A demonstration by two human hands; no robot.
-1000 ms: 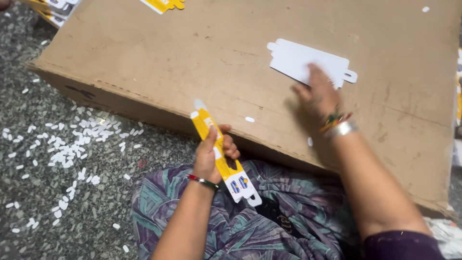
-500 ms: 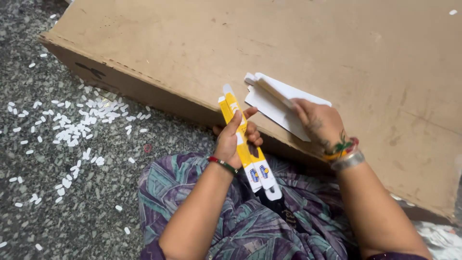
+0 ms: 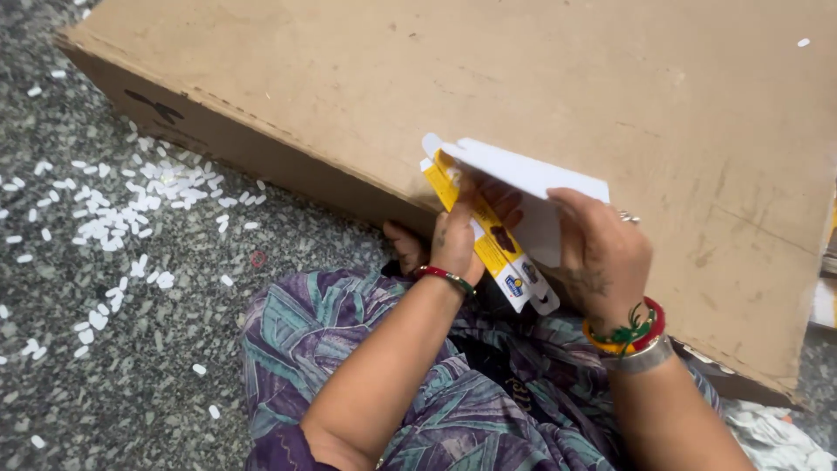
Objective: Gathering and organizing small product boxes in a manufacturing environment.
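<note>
A: Nearest the camera, a lap in purple leaf-print cloth [image 3: 349,349], both forearms rising from it.

B: And the left hand [image 3: 453,240] has its fingers closed round a yellow carton blank [image 3: 493,244], flat, slanting from upper left down to lower right, white tabs at the low end.

A: The right hand [image 3: 602,253] (bangles at the wrist) pinches a white blank [image 3: 532,187], which sits over the top of the yellow one, touching it.

B: Both are held up in the air at the near edge of the box [image 3: 610,96], not resting on it.

A: How far along, would you say?

B: Early, by my reading. Both pieces look flat and unfolded, the two just being brought together; any folding or joining is not yet done.

A: Beyond and to the left, a speckled floor [image 3: 105,349] with white paper chips [image 3: 113,209] scattered beside the box.
</note>
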